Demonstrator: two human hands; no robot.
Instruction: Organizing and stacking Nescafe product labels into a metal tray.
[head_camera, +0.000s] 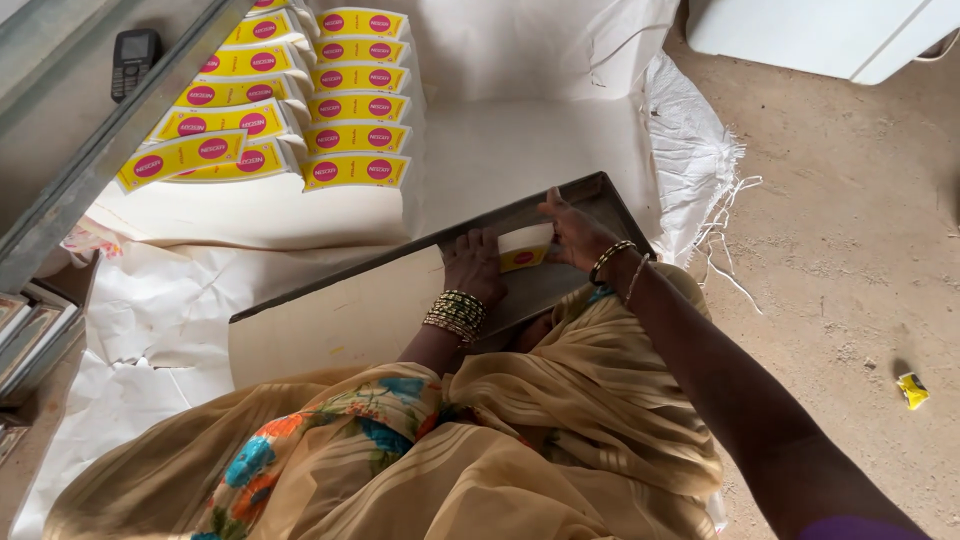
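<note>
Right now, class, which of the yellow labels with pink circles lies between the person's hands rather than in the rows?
The single yellow label on the grey board, between the left hand and right hand; all others lie in two overlapping rows on white paper farther away.

Bare sandy floor (850, 250) in soft daylight, partly covered by a white woven sack (690, 150) with frayed edges and sheets of crumpled white paper (160, 310). A grey metal shelf rail (110, 150) runs diagonally at upper left; a white appliance (820, 35) stands at upper right. A small yellow wrapper (911, 389) lies on the floor.
</note>
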